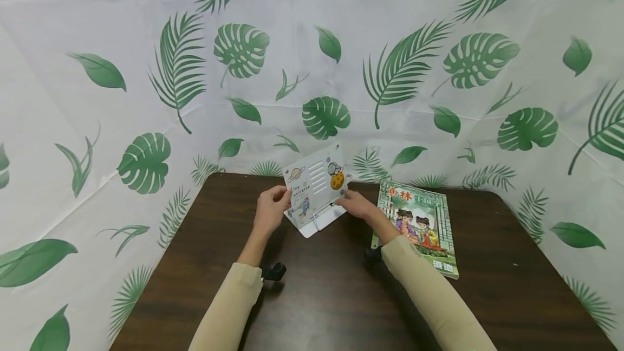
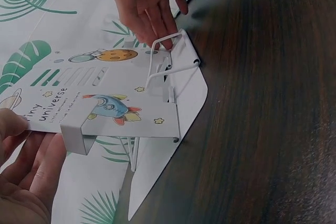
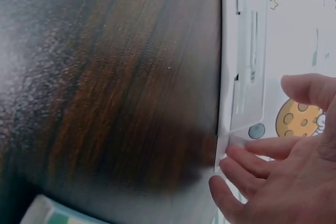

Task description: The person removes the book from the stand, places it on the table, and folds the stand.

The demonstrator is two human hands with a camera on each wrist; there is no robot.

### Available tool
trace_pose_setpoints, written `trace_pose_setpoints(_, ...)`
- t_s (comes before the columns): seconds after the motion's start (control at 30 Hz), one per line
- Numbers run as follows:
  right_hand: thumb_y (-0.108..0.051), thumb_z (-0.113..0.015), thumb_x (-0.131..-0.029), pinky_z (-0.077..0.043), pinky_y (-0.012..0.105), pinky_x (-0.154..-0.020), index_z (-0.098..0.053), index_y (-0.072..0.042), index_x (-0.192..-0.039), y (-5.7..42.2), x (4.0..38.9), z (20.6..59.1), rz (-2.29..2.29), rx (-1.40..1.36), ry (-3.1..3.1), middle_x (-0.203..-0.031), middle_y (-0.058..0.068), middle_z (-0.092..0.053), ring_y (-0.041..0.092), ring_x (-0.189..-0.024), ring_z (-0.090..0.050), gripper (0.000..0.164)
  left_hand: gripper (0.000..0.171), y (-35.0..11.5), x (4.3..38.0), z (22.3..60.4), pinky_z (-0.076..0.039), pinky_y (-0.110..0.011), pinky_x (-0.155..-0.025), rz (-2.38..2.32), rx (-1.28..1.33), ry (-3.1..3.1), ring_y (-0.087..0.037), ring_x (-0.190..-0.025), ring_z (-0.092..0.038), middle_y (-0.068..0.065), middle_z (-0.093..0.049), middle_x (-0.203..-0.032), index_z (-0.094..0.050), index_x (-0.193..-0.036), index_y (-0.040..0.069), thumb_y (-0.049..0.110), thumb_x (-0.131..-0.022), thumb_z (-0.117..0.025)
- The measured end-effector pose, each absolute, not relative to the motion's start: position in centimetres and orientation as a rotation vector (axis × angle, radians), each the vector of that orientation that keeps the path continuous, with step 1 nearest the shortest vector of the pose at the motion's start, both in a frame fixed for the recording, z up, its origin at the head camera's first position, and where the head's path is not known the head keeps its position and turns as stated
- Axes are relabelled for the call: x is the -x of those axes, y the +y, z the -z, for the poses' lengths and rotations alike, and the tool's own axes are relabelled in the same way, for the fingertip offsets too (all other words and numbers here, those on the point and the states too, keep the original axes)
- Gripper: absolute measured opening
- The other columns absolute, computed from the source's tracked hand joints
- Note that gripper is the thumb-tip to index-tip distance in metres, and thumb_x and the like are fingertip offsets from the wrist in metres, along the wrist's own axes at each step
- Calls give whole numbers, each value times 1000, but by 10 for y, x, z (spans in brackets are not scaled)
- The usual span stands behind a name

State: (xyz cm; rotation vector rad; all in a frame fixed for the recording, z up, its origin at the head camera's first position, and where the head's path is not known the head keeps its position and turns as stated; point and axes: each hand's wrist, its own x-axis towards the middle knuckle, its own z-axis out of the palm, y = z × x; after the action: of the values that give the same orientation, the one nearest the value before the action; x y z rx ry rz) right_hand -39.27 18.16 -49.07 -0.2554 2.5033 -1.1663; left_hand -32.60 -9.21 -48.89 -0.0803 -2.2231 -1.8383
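A white folding book stand (image 1: pixel 319 186), printed with planets, a rocket and "Tiny universe", stands tilted toward the far side of the table. My left hand (image 1: pixel 270 210) pinches the left edge of its panel, thumb on the printed face and fingers behind. In the left wrist view, a white wire holder (image 2: pixel 152 59) juts out over the lower ledge, and the flat white base (image 2: pixel 189 93) spreads below the panel. My right hand (image 3: pixel 286 166) is at the panel's lower right corner. Its fingertips touch the edge there, while the thumb is spread apart over the printed face.
On the dark wooden table (image 1: pixel 317 297), a magazine (image 1: pixel 419 226) with two illustrated figures on its cover lies right of the stand, partly under the right forearm. A white cloth with green leaves (image 1: pixel 292 85) hangs behind the table's far edge.
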Motion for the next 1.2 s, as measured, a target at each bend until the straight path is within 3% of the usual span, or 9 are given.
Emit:
trace_pose_setpoints(0.27,-31,-45,-107,-33,58,-128,-26,12,-165,173,399,491,996,328,2601,-172,32,-28,47,-159,-32,74,21,-93,320,491,-65,-33,-84,1850,79,-2224,-28,-92,-77,-21,-75,-100,-79,-107,-1,18,-106,-70)
trace_pose_setpoints(0.47,-28,-44,-109,-40,53,-117,-20,11,-166,173,405,492,980,291,2584,-172,32,-30,44,-143,-46,73,21,-91,317,492,-64,-34,-81,1745,91,-2310,-21,-86,-77,-15,-77,-96,-79,-102,2,20,-106,-69)
trace_pose_setpoints(0.53,-27,-44,-110,-39,52,-116,-19,10,-167,173,406,493,1004,267,2563,-173,31,-27,43,-146,-44,72,22,-89,316,493,-62,-32,-78,1703,105,-2329,-19,-84,-77,-14,-77,-95,-79,-100,2,20,-106,-68)
trace_pose_setpoints(0.73,-20,-40,-112,-25,55,-132,-21,12,-165,170,414,490,999,308,2577,-174,31,-23,44,-164,-22,65,21,-86,315,492,-53,-27,-71,1646,131,-2326,-15,-77,-71,-10,-77,-85,-78,-92,3,17,-104,-68)
trace_pose_setpoints(0.93,-11,-36,-108,-25,54,-132,-24,13,-165,164,423,489,996,332,2590,-173,32,-26,44,-163,-25,63,22,-82,312,489,-51,-29,-70,1627,172,-2351,-15,-75,-65,-9,-76,-81,-77,-90,4,17,-104,-66)
trace_pose_setpoints(1.2,-8,-35,-107,-24,54,-133,-22,11,-166,157,431,492,1008,304,2593,-174,30,-25,42,-163,-25,64,20,-76,307,486,-53,-29,-71,1602,202,-2375,-15,-74,-68,-8,-76,-80,-77,-90,4,14,-102,-66)
